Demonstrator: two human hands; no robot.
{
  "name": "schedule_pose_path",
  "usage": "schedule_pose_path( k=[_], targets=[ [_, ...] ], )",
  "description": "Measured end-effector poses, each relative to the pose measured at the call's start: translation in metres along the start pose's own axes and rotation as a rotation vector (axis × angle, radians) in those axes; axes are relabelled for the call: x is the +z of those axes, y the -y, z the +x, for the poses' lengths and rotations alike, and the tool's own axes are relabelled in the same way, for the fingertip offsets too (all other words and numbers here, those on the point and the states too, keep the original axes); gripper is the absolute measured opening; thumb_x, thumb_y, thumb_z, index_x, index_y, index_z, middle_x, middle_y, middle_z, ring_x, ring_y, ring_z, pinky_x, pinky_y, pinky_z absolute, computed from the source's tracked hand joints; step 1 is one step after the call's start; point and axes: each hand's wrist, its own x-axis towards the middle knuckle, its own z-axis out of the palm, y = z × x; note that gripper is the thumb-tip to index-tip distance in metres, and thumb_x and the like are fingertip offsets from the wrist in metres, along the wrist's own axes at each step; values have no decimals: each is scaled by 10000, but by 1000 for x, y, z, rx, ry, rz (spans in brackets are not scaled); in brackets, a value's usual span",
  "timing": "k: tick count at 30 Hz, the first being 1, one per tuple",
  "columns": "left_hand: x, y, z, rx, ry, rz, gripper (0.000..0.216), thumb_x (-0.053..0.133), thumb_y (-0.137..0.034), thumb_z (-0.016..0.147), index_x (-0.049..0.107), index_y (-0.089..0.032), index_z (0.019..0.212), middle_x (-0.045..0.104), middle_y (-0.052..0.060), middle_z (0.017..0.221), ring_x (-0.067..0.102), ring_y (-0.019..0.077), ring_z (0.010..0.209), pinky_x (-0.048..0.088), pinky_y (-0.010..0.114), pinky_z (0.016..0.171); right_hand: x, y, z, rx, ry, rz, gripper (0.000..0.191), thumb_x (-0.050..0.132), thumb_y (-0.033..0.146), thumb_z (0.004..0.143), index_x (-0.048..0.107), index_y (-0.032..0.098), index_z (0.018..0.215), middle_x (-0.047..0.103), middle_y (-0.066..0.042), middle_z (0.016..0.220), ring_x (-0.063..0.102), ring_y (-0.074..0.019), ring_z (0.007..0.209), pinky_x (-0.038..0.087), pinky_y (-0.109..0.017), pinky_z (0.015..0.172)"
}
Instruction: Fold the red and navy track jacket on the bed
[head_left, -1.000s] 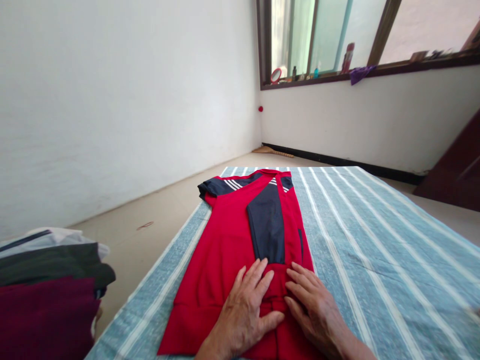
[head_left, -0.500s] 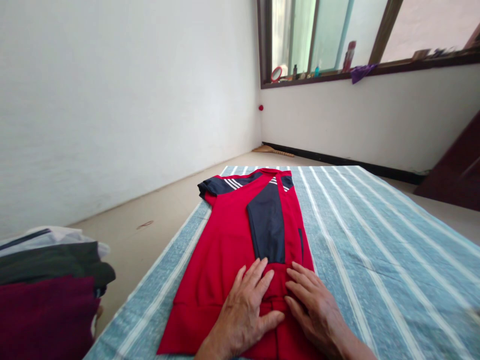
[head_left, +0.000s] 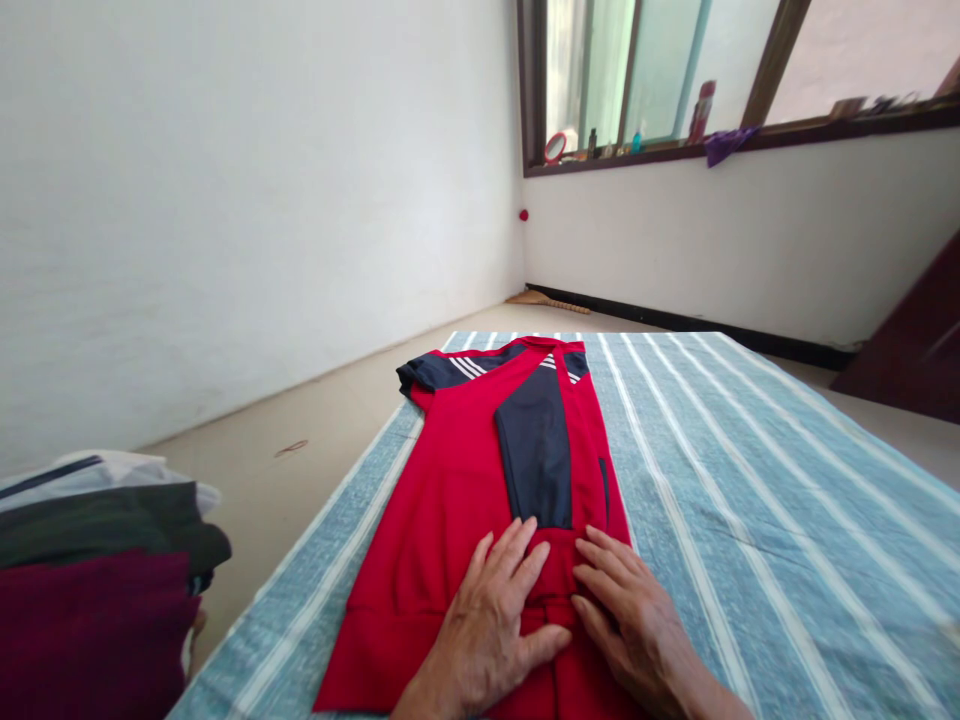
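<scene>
Red top (head_left: 442, 480) flat under the left hand (head_left: 491, 620) and right hand (head_left: 634, 610)

The top lies on a striped sheet (head_left: 750, 480), directly beneath both hands, and stretches away past the fingertips. Both palms face down, fingers loosely extended on the fabric; neither hand pinches or clenches anything. A strip of red shows in the gap between them.

Just beyond the left fingertips, a dark sleeve (head_left: 536, 450) lies lengthwise on the top, its end pointing back toward the hands. Farther ahead and to the left, the other sleeve (head_left: 435, 372), with white stripes, sticks out sideways.

The step in hand seems to be pressing and smoothing a fold: the side nearer the right hand appears turned in, the side beyond the left hand not yet. A next move would call for light, level fingers, so that the layers do not drag and the dark sleeve keeps its line.

How many layers lie under the palms cannot be told. The hands and wrists cover part of the near end, and the lower edge of view cuts it off too. Well left of the left hand, a pile of clothes (head_left: 90, 600) is cut off as well. Whether the sheet covers a bed or a counter is hidden. Far ahead, several things on the windowsill (head_left: 799, 131) are too small to name.
</scene>
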Motion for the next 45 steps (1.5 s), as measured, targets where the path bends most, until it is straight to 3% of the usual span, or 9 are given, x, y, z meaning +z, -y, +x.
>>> schedule_pose_path(
  k=[45],
  targets=[
    [3, 2, -1, 31, -49, 14, 702, 586, -568, 813, 401, -218, 1392, 335, 114, 1484, 310, 292, 1350, 297, 522, 1080, -1, -1, 1, 15, 25, 16, 208, 549, 169, 846, 620, 214, 1036, 613, -74, 1209, 459, -261, 1250, 464, -457, 975]
  ],
)
